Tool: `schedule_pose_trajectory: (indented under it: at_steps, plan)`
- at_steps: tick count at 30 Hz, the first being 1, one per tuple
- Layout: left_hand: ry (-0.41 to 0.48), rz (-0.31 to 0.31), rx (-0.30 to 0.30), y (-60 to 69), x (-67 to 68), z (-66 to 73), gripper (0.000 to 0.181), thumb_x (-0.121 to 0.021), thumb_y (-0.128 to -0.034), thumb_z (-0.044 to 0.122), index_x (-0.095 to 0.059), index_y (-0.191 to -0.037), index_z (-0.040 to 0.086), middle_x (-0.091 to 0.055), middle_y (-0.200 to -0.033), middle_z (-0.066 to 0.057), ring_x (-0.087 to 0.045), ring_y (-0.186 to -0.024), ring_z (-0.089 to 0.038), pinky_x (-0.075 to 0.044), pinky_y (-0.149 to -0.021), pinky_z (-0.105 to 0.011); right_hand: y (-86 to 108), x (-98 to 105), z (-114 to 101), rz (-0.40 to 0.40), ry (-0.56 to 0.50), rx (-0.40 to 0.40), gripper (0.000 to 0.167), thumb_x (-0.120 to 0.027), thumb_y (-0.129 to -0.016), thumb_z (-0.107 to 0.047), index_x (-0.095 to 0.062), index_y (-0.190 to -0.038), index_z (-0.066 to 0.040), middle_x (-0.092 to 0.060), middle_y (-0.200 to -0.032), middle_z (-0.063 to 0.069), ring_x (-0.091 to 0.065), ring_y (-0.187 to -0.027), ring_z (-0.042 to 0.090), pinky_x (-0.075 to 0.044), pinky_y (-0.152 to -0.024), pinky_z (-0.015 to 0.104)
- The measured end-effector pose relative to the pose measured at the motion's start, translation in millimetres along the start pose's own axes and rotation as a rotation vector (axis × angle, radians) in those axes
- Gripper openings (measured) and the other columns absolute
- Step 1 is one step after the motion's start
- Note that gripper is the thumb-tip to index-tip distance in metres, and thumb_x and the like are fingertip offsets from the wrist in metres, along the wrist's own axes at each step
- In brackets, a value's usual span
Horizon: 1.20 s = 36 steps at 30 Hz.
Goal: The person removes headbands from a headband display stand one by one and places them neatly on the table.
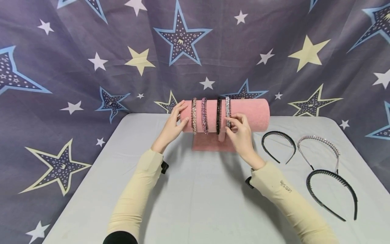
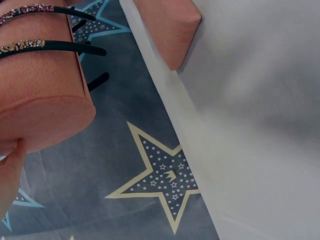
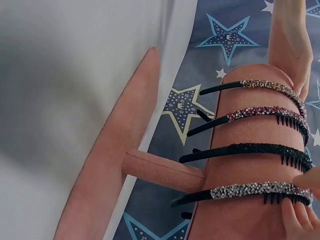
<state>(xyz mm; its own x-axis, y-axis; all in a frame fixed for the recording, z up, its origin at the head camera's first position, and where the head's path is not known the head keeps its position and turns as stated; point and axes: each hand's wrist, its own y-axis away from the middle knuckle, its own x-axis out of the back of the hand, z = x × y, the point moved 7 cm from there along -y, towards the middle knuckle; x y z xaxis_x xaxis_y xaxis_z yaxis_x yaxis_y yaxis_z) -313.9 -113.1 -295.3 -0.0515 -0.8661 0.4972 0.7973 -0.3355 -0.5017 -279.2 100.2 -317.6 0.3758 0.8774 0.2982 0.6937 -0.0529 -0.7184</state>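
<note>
A smooth pale-grey surface (image 1: 198, 203) spreads before a dark purple-grey fabric backdrop (image 1: 231, 57) printed with white, yellow and blue-edged stars. At the surface's 12 o'clock stands a pink plush cylindrical stand (image 1: 253, 113) wearing four glittery toothed headbands. The left hand (image 1: 173, 126), fingers loosely extended, rests against the stand's 9 o'clock end; the right hand (image 1: 242, 137) pinches the silver-glitter, black-toothed headband (image 1: 228, 105) around its middle. Toward 3 o'clock, two black toothed headbands (image 1: 323, 171) and one pinkish beaded headband (image 1: 318, 137) lie on the surface.
</note>
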Motion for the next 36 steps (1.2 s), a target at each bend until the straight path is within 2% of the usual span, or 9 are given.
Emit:
schedule_pose_trajectory:
  at_steps: [13,22,36]
  plan:
    - [0.013,0.006,0.007,0.3,0.9,0.8,0.041,-0.048,-0.0881,-0.001,-0.036,-0.126,-0.009,-0.023,-0.14,-0.023,-0.024,-0.129,-0.031,-0.03,-0.102,-0.043,-0.3,5.3,1.6,0.032,-0.018,-0.013,0.03,-0.06,-0.07,0.014,-0.063,-0.099,0.005,-0.048,-0.104,0.02,-0.054,-0.073,0.021,-0.046,-0.063,0.013]
    - [0.016,0.002,0.004,0.0,0.3,1.4,0.041,-0.047,-0.0881,-0.002,-0.036,-0.127,-0.01,-0.023,-0.14,-0.023,-0.024,-0.129,-0.032,-0.031,-0.102,-0.043,-1.6,10.3,2.3,0.034,0.024,-0.004,0.031,-0.062,-0.07,0.012,-0.063,-0.1,0.005,-0.049,-0.104,0.019,-0.055,-0.072,0.022,-0.048,-0.064,0.018]
    - [0.008,0.002,0.009,0.0,0.1,-0.7,0.041,-0.047,-0.0888,0.001,-0.036,-0.127,-0.009,-0.023,-0.14,-0.022,-0.024,-0.129,-0.031,-0.03,-0.103,-0.042,-1.9,20.1,7.5,0.062,0.022,-0.042,0.033,-0.059,-0.07,0.013,-0.062,-0.102,0.007,-0.05,-0.106,0.019,-0.056,-0.074,0.024,-0.047,-0.065,0.012]
